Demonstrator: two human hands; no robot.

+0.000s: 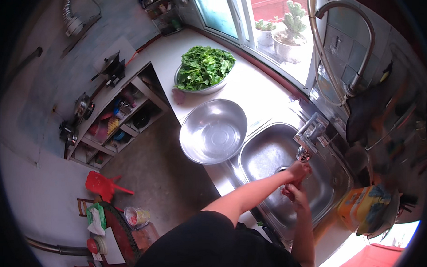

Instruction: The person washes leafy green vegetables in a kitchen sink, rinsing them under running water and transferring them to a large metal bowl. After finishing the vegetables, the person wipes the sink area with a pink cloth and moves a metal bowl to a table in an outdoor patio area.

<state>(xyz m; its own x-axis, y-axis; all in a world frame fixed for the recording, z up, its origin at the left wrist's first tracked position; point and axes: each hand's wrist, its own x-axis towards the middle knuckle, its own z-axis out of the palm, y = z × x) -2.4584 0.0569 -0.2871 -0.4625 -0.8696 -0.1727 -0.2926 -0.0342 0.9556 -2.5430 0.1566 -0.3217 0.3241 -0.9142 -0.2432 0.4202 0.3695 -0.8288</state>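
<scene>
My left hand [300, 170] is under the spout of a chrome faucet [307, 140], its fingers bent. Just below it, my right hand [296, 195] is raised close to the left one with curled fingers. Both are over a stainless steel sink [263, 149], near its drain [281, 169]. Whether the hands touch or hold anything is hidden by the fingers and the small scale. Left of the sink, a wide metal basin [213, 133] with nothing in it stands on the counter. Behind that, leafy greens [206, 68] are heaped in a second metal basin [212, 88].
A tall gooseneck tap [367, 29] and hose rise at the right. An orange-and-yellow package [357, 206] stands by the sink's right end. Potted cacti [292, 28] sit beyond the window. On the floor side are a red plastic stool [99, 185] and a round table [123, 235].
</scene>
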